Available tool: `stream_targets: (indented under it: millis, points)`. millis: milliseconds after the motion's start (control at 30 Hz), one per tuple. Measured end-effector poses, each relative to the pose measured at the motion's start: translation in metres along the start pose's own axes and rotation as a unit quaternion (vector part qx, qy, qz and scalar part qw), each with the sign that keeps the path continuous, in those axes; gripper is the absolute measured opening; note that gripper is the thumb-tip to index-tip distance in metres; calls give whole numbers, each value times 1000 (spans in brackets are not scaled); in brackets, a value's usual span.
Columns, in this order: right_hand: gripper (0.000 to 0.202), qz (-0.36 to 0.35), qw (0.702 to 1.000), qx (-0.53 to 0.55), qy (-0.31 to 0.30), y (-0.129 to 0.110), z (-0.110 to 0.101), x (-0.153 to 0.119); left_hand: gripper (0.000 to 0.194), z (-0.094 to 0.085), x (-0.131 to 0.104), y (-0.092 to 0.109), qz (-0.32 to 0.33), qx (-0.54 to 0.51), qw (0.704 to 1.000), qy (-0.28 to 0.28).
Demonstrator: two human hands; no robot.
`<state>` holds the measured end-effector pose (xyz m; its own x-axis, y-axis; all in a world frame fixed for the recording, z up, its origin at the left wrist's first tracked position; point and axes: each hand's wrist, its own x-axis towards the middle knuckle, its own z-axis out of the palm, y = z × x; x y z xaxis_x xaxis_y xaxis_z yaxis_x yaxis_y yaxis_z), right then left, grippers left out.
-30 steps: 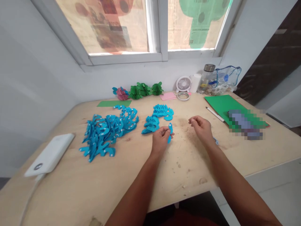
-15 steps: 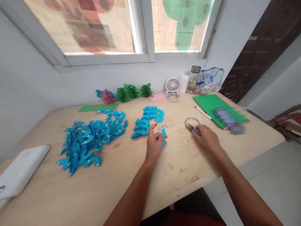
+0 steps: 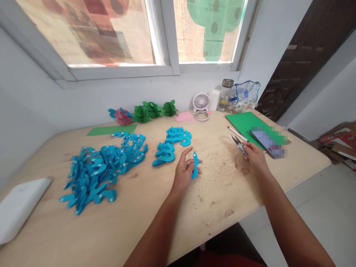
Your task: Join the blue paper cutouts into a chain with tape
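Note:
My left hand [image 3: 183, 172] is closed on a curved blue paper piece [image 3: 195, 165], which stands up from the fingers and has a small white square near its top. My right hand [image 3: 254, 157] grips what look like small scissors [image 3: 239, 144], their pointed dark blades spread toward the upper left. The fingers hide most of the handle. Beyond my left hand lie two groups of folded blue paper pieces, a nearer stack [image 3: 163, 154] and a farther one [image 3: 179, 135]. A large heap of blue pieces [image 3: 97, 167] with white squares spreads to the left.
Green paper flowers [image 3: 152, 110] and a pink one [image 3: 124, 116] line the wall. A small fan [image 3: 201, 101], tape roll [image 3: 201, 115] and bottle [image 3: 225, 96] stand behind. On the right, a phone [image 3: 267, 141] overlaps green sheets [image 3: 241, 124] beside a pen [image 3: 237, 133].
My right hand has moved right, toward the phone, carrying the scissors. The blue piece in my left hand now shows more of its length. The whole view has shifted slightly.

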<state>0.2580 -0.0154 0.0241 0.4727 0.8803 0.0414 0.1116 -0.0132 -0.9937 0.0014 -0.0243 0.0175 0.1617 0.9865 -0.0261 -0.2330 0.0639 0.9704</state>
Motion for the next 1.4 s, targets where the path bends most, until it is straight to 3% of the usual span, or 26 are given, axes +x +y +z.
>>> stream_targets:
  millis: [67, 167, 300, 500, 767, 1033, 1167, 1267, 1400]
  points:
    - [33, 64, 993, 91, -30, -4, -1, -1, 58, 0, 0, 0, -4, -18, 1000, -2]
    - [35, 100, 979, 154, -88, -12, -2, -7, 58, 0, 0, 2, -17, -48, 999, -7]
    - [31, 118, 962, 169, -178, -21, 4, -16, 64, 1, -1, 6, -58, -103, 992, -33]
    - [28, 128, 933, 185, -279, -27, 27, -32, 73, 0, -4, 13, -105, -194, 974, -48]
    - [27, 163, 896, 200, -361, -35, 63, -47, 29, 2, -3, 14, -98, -203, 974, -37]
    - [29, 150, 893, 144, -400, -45, 80, -48, 44, -5, 3, 22, 39, -76, 990, 111]
    - [32, 147, 886, 110, -426, -43, 81, -49, 46, -10, 3, 28, 87, 74, 987, 114]
    - [33, 143, 883, 95, -437, -39, 81, -49, 25, -10, 2, 28, 107, 164, 976, 94]
    - [32, 146, 901, 104, -396, -35, 78, -44, 18, -10, 2, 25, 100, 225, 963, 107]
